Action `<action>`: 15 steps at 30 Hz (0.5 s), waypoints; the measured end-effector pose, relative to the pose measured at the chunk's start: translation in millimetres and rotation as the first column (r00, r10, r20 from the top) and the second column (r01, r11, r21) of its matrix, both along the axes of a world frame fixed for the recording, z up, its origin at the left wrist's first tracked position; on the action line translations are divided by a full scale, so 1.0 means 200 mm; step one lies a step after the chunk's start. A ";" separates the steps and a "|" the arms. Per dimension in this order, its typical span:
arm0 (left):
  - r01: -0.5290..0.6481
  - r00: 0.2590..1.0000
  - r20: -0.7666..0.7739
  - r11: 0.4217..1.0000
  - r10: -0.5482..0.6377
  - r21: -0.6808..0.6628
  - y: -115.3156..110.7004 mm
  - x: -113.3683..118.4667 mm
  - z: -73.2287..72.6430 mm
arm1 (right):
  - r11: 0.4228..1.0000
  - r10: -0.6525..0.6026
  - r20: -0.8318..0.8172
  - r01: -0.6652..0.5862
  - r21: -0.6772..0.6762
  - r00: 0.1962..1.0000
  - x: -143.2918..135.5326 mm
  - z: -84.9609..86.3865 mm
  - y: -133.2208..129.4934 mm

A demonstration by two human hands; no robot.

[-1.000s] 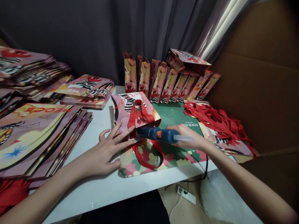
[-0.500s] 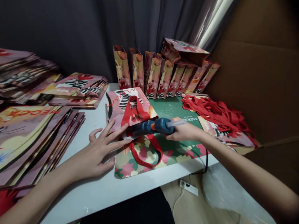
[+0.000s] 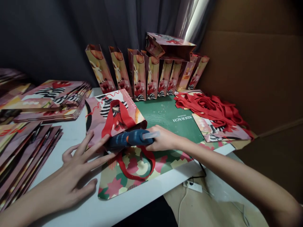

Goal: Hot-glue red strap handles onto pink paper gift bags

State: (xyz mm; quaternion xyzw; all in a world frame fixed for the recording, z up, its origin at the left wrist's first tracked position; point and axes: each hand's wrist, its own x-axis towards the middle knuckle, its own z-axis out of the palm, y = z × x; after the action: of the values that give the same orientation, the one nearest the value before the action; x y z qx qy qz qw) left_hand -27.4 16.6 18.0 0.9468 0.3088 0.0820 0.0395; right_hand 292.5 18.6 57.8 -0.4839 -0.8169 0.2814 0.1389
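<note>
My right hand (image 3: pixel 161 138) is wrapped round a blue glue gun (image 3: pixel 129 138) with a clear stick at its rear. The gun lies across the mouth edge of a pink patterned paper bag (image 3: pixel 94 126), its tip hidden near my left fingers. One red ribbon handle (image 3: pixel 125 115) rests on the bag's face; another red ribbon loop (image 3: pixel 136 177) lies over the patterned part of a green sheet (image 3: pixel 161 112). With fingers spread, my left hand (image 3: pixel 82 165) touches the bag's edge beside the gun.
Several upright paper bags (image 3: pixel 138 75) stand at the back, with one bag (image 3: pixel 172 44) lying on top. Red ribbons (image 3: pixel 213 108) are heaped at the right, near a brown cardboard wall (image 3: pixel 255 72). Flat bags (image 3: pixel 47 94) are stacked at the left. A power strip (image 3: pixel 194 186) is below.
The view has shifted, so the bags, sheet and hands appear farther left. My right hand still holds the glue gun, and my left fingers remain spread at the bag's edge.
</note>
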 end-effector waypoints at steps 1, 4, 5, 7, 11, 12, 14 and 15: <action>-0.018 1.000 0.002 1.000 0.018 -0.002 0.00 0.00 0.00 | 1.000 -0.001 0.007 0.001 -0.002 1.000 0.00 0.00 0.00; -0.087 0.996 0.021 0.994 0.089 -0.061 -0.01 0.01 0.00 | 1.000 0.015 0.008 -0.015 -0.014 1.000 -0.01 0.00 0.01; -0.114 0.993 0.029 0.989 0.117 -0.090 -0.01 0.01 0.01 | 1.000 0.020 0.010 -0.020 -0.020 1.000 -0.01 0.00 0.02; -0.155 0.986 0.036 0.980 0.160 -0.129 -0.01 0.01 0.02 | 0.999 0.024 0.018 -0.024 -0.033 1.000 -0.02 0.00 0.02; -0.167 0.983 0.047 0.974 0.176 -0.154 -0.01 0.02 0.03 | 0.998 0.040 0.021 -0.039 -0.054 0.999 -0.03 0.00 0.03; -0.165 0.983 0.054 0.973 0.175 -0.159 -0.02 0.01 0.03 | 0.998 0.044 0.018 -0.043 -0.055 0.999 -0.03 0.00 0.03; -0.155 0.984 0.057 0.975 0.166 -0.160 -0.02 0.01 0.02 | 0.997 0.049 0.010 -0.049 -0.053 0.999 -0.03 -0.01 0.04; -0.148 0.987 0.047 0.977 0.156 -0.152 -0.02 0.01 0.02 | 0.998 0.046 0.009 -0.046 -0.049 0.999 -0.03 -0.01 0.04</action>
State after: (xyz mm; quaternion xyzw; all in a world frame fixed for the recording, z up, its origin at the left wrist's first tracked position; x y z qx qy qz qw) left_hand -25.1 12.1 22.5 0.9120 0.3842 0.0894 0.1125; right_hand 286.4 26.3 55.5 -0.4697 -0.8214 0.3019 0.1163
